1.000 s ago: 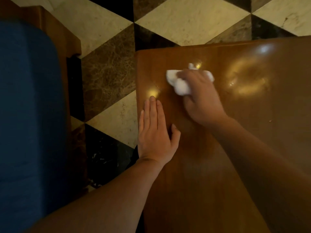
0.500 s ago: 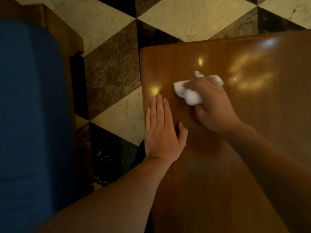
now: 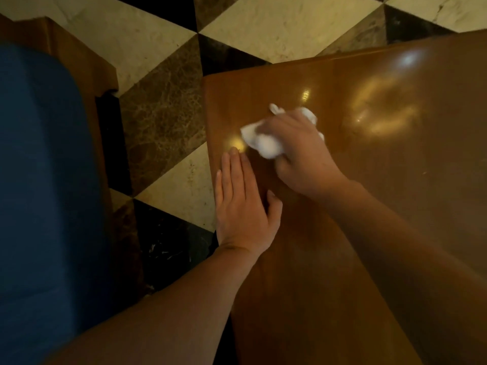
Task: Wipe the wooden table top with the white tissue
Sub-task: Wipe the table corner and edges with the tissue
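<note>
Right hand point(image 3: 300, 151) clutching crumpled white tissue point(image 3: 263, 143) on wooden table top point(image 3: 395, 206), left hand point(image 3: 243, 206) flat, fingers together, pointing away

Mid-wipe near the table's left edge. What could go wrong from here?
1. The right hand wipes with the white tissue right in front of the left hand fingertips; a stroke toward the body could bump them.
2. The tissue is bunched, so little of it likely touches the table top; it may leave streaks.
3. It sits near the left edge, so a leftward stroke may run off.
</note>
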A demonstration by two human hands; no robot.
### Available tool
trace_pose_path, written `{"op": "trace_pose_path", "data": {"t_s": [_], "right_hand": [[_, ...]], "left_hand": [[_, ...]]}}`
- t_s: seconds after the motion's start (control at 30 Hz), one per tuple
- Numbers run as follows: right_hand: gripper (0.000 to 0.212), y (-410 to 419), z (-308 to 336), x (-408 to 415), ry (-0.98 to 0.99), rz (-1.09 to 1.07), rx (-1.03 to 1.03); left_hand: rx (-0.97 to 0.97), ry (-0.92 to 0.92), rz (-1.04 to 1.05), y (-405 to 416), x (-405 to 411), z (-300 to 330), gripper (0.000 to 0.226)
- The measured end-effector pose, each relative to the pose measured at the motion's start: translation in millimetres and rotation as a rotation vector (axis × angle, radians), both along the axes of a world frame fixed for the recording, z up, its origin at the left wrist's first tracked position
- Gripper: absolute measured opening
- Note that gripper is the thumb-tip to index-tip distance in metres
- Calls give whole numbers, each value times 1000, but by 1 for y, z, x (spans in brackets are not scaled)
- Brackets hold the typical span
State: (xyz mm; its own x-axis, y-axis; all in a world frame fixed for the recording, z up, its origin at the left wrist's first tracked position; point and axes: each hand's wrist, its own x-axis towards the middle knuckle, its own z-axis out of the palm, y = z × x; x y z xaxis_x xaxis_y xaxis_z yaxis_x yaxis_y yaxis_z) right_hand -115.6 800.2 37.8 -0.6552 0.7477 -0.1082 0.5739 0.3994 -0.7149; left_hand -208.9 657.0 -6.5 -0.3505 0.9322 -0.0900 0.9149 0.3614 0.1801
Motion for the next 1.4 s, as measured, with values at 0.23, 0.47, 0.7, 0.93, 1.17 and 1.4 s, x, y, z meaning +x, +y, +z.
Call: {"op": "trace_pose_path", "data": {"t_s": [0.23,0.47,0.7,0.93,1.17,1.4], "right_hand": [[49,-143,4,118,-52,-513,-44],[38,-210,-6,106,-113,-940,48],[37,-207,-10,102,-127,-960,129],[42,-207,-9,102,-96,-991,120],[37,-206,-7,88,-96,-1231,44],[47,-207,-12,84,-136,-1269,34]], "left_hand": [[-44,2,-24,0,2,3,81],[-61,-7,-22,-1,3,7,79],[-119,-84,-29,0,0,19,78],[-72,-140,-650,19,13,30,67],[-99,5,-1117,91,18,24,68],[-112,184,-926,141,43,18,79]]}}
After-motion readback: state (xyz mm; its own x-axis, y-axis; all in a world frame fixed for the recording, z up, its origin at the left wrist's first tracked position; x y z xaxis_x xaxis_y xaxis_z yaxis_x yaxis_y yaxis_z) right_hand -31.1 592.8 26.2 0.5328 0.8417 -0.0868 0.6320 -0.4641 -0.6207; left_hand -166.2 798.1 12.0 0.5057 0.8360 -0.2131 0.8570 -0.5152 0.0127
